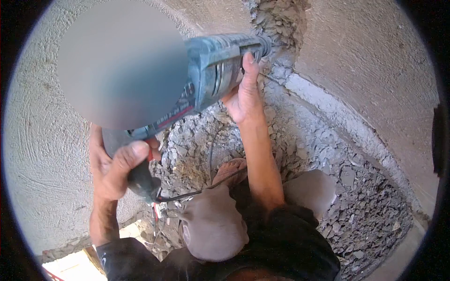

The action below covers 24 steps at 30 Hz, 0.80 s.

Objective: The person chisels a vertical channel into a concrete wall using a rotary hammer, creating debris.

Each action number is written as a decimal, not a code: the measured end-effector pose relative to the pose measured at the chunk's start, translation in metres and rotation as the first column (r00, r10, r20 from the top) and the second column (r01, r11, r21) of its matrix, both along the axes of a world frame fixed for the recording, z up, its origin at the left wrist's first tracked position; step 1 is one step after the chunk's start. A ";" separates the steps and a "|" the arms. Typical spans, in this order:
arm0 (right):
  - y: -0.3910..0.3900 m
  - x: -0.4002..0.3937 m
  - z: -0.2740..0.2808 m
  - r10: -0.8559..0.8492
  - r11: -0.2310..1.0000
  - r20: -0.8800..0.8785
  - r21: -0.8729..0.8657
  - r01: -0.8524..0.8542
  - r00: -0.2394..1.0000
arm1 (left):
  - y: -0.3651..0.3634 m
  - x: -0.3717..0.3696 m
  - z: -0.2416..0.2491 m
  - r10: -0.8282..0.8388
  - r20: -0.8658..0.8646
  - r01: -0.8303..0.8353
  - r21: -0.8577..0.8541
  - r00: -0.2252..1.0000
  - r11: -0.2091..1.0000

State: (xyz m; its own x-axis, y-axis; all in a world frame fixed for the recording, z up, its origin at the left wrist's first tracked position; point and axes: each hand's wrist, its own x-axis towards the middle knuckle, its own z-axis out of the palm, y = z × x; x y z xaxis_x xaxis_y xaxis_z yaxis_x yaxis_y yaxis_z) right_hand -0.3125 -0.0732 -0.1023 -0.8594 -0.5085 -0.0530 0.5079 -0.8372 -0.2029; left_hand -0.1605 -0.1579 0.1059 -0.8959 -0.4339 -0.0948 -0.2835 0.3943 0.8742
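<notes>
A dusty blue-grey hammer drill (215, 70) points up into a broken channel in the plastered wall (281, 23). My left hand (112, 168) is shut around its dark rear handle, at the lower left. My right hand (243, 91) grips the front of the drill body, thumb stretched toward the chuck. A blurred grey patch covers the upper left part of the tool. A black cable (197, 192) runs from the handle across my knees.
Grey concrete rubble (318, 154) lies heaped on the floor along the wall's base. My bent knees (215, 225) and a sandalled foot (229, 169) are below the drill. Rough plaster (375, 70) rises on the right, and a bright opening (70, 269) shows at bottom left.
</notes>
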 end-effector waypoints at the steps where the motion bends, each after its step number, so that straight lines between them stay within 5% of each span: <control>1: -0.002 0.004 -0.003 0.004 1.000 0.007 0.000 -0.004 1.000 | -0.006 0.004 -0.006 -0.056 0.006 0.056 0.023 0.998 0.998; 6: -0.007 0.010 -0.017 0.015 0.995 0.068 0.102 -0.022 0.998 | -0.020 0.011 -0.025 0.013 0.157 -0.003 -0.060 0.987 0.998; 12: -0.003 -0.005 -0.019 0.000 0.980 0.052 0.197 -0.010 0.999 | -0.011 -0.014 -0.021 0.003 0.057 0.005 -0.137 0.998 0.991; 17: 0.005 -0.028 0.000 -0.087 0.991 -0.050 0.100 0.092 0.995 | 0.011 -0.060 0.011 -0.021 0.058 0.035 -0.245 0.998 0.969; 21: 0.005 -0.065 0.004 -0.205 0.976 -0.037 0.072 0.207 0.978 | -0.010 -0.117 0.052 -0.378 0.291 0.471 -0.409 0.879 0.782; 22: 0.005 -0.070 0.012 -0.219 0.974 0.005 -0.053 0.219 0.976 | -0.010 -0.125 0.047 -0.556 0.204 0.552 -0.598 0.806 0.581; 23: 0.006 -0.075 0.019 -0.229 0.956 0.047 -0.177 0.234 0.972 | -0.028 -0.144 0.050 -0.540 0.176 0.567 -0.296 0.823 0.768; 24: 0.006 -0.081 0.021 -0.236 0.956 0.077 -0.160 0.246 0.969 | 0.014 -0.143 0.066 -0.374 0.222 0.425 -0.265 0.901 0.866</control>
